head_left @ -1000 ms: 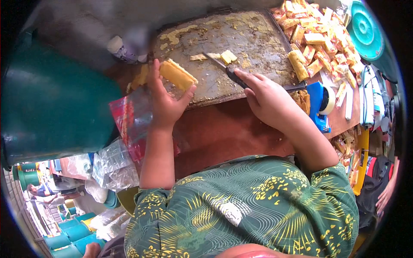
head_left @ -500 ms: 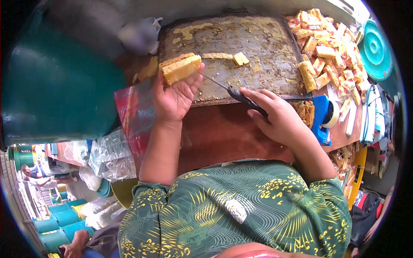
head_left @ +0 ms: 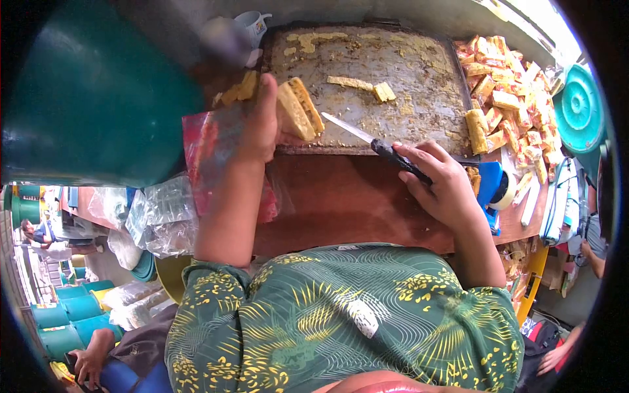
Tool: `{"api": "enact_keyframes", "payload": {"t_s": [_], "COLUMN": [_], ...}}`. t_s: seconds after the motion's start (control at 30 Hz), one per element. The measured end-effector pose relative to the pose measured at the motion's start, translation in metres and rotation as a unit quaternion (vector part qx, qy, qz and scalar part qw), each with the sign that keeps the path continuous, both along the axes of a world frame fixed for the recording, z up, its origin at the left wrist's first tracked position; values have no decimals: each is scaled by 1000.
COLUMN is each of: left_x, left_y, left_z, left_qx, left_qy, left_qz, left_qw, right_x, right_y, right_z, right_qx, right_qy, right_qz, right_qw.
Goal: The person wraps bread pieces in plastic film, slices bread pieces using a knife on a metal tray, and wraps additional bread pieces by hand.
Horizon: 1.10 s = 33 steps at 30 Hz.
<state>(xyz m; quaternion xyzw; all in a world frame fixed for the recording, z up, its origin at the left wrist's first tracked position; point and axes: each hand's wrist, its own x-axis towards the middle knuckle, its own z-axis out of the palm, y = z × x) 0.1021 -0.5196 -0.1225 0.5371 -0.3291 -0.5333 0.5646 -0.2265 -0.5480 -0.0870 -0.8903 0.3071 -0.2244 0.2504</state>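
Observation:
My left hand (head_left: 265,124) is closed around a pair of yellow cake slices (head_left: 298,110), held tilted and side by side over the front left of a metal baking tray (head_left: 409,69). Its thumb points up; the other fingers are mostly hidden behind the cake. In my right hand (head_left: 438,180) is a knife (head_left: 401,160) with a black handle, its blade pointing left toward the slices but apart from them. A thin cake strip (head_left: 350,82) and a small cake piece (head_left: 384,92) lie on the crumb-covered tray.
Wrapped cake bars (head_left: 508,85) are heaped right of the tray. Nearby are a blue tape dispenser (head_left: 488,190) and a round green lid (head_left: 580,108). A large green barrel (head_left: 92,98) stands left, beside a red-printed plastic bag (head_left: 196,141). Another person's hand (head_left: 95,357) shows lower left.
My left hand has turned from palm up to thumb up, tipping the slices toward upright. The knife has moved slightly right and down, and its blade now shows clear of the left hand.

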Motion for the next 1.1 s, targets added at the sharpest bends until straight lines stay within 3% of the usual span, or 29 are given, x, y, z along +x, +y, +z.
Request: {"api": "enact_keyframes", "payload": {"t_s": [0.1, 0.2, 0.23, 0.33, 0.43, 0.6, 0.73, 0.83, 1.03, 1.1], "left_x": [-1, -1, 2, -2, -10, -34, -40, -30, -4, -7], "left_y": [-10, -21, -25, -24, -20, -16, -14, -15, -17, -14], "left_z": [10, 15, 4, -9, -4, 15, 10, 2, -6, -2], "left_qx": [53, 110, 82, -53, -110, -212, -262, -186, -153, -155], "left_qy": [-141, -334, -421, -542, -530, -604, -629, -577, -550, -588], "left_qz": [-27, -91, -74, 20, 60, 1, -60, -38, -14, -7], "left_qw": [988, 932, 900, 839, 839, 768, 729, 794, 821, 794], "right_x": [-2, -3, -3, -1, -3, -19, -30, -33, -17, -5], "right_y": [1, 3, 3, 4, 1, -6, -9, -8, -6, -6], "right_z": [-3, -11, -11, -10, -6, 7, 1, 7, -2, -4], "right_qx": [10, 27, 30, 42, 61, 95, 47, 89, 41, 16], "right_qy": [27, 32, 37, 49, 46, 26, 0, 37, 33, 33], "right_qz": [-19, -22, -23, -28, -31, -71, -101, -90, -67, -63], "right_qw": [999, 999, 999, 998, 997, 993, 994, 991, 996, 997]}}
